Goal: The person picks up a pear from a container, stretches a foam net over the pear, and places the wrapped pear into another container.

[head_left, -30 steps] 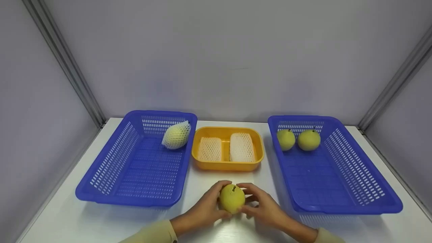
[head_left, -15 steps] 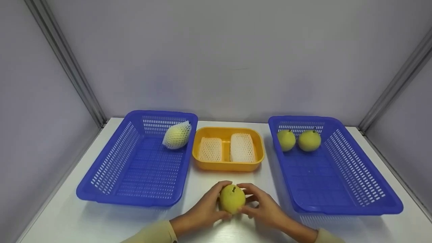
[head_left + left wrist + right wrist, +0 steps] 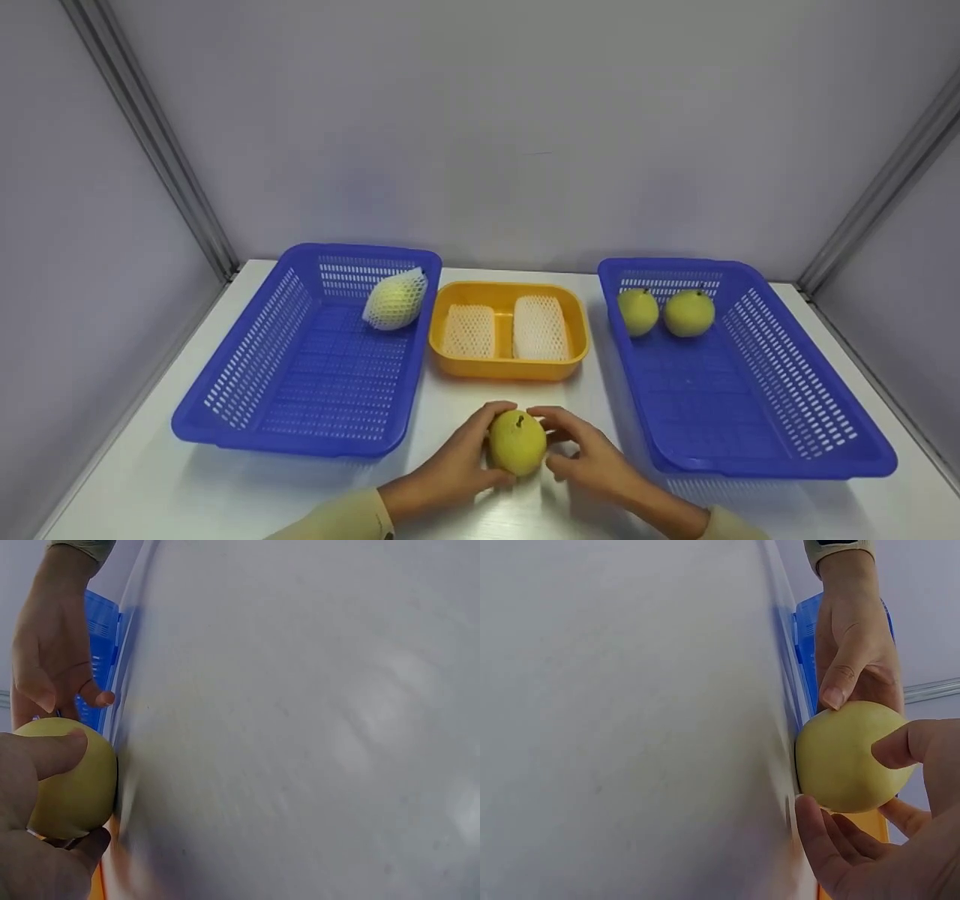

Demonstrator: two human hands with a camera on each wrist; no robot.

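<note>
A yellow-green pear (image 3: 517, 442), its stem upward, stands on the white table between both hands. My left hand (image 3: 454, 469) holds it from the left, the thumb low in front and the fingers round the far side, as the left wrist view also shows on the pear (image 3: 79, 787). At its right side my right hand (image 3: 592, 461) stays close with loosely bent fingers. In the head view the right thumb is a little apart from the pear. Whether the right fingertips still touch its far side, I cannot tell.
Behind the pear, a yellow-orange tray (image 3: 506, 368) holds two white foam nets (image 3: 540, 330). The left blue basket (image 3: 330, 390) contains one pear in a foam net (image 3: 395, 300). In the right blue basket (image 3: 720, 412) lie two bare pears (image 3: 688, 313).
The right thumb has come away from the pear and the right hand has loosened slightly. My left hand and the pear have stayed in place.
</note>
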